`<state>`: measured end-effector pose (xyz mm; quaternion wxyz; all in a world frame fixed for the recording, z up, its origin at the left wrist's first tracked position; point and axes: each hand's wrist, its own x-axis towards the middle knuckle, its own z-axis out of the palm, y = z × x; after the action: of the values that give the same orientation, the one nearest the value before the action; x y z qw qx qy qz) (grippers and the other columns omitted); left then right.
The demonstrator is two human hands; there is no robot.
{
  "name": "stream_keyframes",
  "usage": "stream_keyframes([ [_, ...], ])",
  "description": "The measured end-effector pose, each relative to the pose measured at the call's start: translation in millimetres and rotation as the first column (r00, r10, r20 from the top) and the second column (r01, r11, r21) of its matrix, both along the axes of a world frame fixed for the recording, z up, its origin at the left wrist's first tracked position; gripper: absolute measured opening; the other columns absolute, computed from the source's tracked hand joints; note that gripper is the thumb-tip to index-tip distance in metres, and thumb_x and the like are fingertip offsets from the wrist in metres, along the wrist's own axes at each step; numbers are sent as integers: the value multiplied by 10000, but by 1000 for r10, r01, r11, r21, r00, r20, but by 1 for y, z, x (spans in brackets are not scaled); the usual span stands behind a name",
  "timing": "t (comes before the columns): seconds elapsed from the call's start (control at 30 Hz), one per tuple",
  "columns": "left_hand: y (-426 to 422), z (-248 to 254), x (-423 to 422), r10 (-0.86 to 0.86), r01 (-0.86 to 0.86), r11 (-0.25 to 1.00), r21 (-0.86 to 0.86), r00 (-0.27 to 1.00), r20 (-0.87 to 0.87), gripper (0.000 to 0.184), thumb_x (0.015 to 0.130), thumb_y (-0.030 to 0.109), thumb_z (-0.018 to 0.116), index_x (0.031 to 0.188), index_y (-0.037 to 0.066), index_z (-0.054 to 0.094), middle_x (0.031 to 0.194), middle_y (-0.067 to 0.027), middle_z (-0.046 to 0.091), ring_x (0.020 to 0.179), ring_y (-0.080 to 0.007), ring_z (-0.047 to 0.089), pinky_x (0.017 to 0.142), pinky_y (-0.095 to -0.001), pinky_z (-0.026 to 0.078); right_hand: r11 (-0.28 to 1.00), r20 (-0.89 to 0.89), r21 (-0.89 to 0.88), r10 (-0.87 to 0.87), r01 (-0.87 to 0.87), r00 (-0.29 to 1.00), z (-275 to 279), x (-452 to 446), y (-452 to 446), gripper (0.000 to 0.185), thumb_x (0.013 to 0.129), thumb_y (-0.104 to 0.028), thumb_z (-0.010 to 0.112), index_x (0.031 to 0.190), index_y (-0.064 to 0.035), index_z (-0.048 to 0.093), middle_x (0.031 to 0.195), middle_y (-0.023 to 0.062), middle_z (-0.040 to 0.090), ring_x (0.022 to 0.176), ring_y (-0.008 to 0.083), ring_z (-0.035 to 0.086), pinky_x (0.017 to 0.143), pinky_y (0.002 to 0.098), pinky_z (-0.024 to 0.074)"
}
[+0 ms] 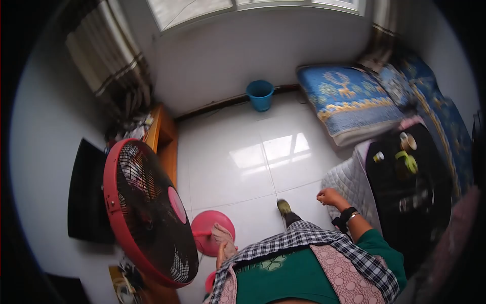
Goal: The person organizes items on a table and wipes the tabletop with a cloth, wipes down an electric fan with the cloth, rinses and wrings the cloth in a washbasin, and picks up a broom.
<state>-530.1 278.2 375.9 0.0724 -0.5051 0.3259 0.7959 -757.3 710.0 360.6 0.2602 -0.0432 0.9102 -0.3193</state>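
My left hand (221, 255) is low beside my apron, its fingers closed on a crumpled beige-pink cloth (221, 233). The cloth hangs in front of the round pink base (205, 221) of a standing fan. The fan's large head (152, 213), with a pink rim and dark grille, rises to the left of that hand. My right hand (330, 196) is out to the right above the floor, fingers curled in, and I see nothing in it. A bracelet and a dark band circle that wrist. Nearest to it is a quilted grey-white cover (347, 187).
A black-topped table (387, 187) on the right bears a cup (407, 142) and several small items. Blue patterned bedding (354, 96) lies beyond it. A blue bucket (260, 96) stands by the far wall. A wooden cabinet (164, 137) and a black screen (88, 195) are on the left.
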Motion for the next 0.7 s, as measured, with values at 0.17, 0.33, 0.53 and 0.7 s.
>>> stream_keyframes([
  [0.17, -13, -16, -85, 11, -21, 995, -94, 995, -102, 474, 805, 387, 636, 1128, 81, 472, 858, -127, 580, 752, -233, 617, 611, -337, 549, 994, 114, -29, -103, 107, 988, -2, -162, -22, 233, 799, -216, 618, 937, -39, 681, 750, 72, 675, 610, 135, 650, 442, 277, 478],
  [0.33, -26, 0, -177, 273, -271, 962, -41, 961, 39, 404, 804, 366, 640, 1048, 78, 496, 841, -98, 576, 700, -222, 624, 524, -350, 546, 906, -47, -103, 409, -411, 911, -1, -308, -169, 368, 788, -331, 648, 971, -12, 667, 832, 162, 682, 750, 244, 668, 693, 339, 532],
  [0.53, -51, 8, -312, 268, -301, 748, -591, 952, -147, 550, 725, 218, 728, 1178, 31, 478, 970, -99, 585, 817, -219, 613, 606, -306, 490, 579, 232, -549, 799, -603, 555, 38, -317, -407, 848, 760, -535, 675, 1329, 30, 401, 1119, 230, 589, 939, 287, 625, 675, 369, 555],
  [0.7, -102, 4, -383, 222, -213, 544, -812, 969, -106, 648, 731, 174, 670, 1304, 11, 416, 1247, -155, 515, 1016, -260, 581, 906, -363, 447, 559, 302, -652, 811, -512, 501, 35, -328, -519, 721, 763, -493, 694, 1218, 28, 492, 1024, 158, 594, 849, 232, 636, 578, 319, 549],
])
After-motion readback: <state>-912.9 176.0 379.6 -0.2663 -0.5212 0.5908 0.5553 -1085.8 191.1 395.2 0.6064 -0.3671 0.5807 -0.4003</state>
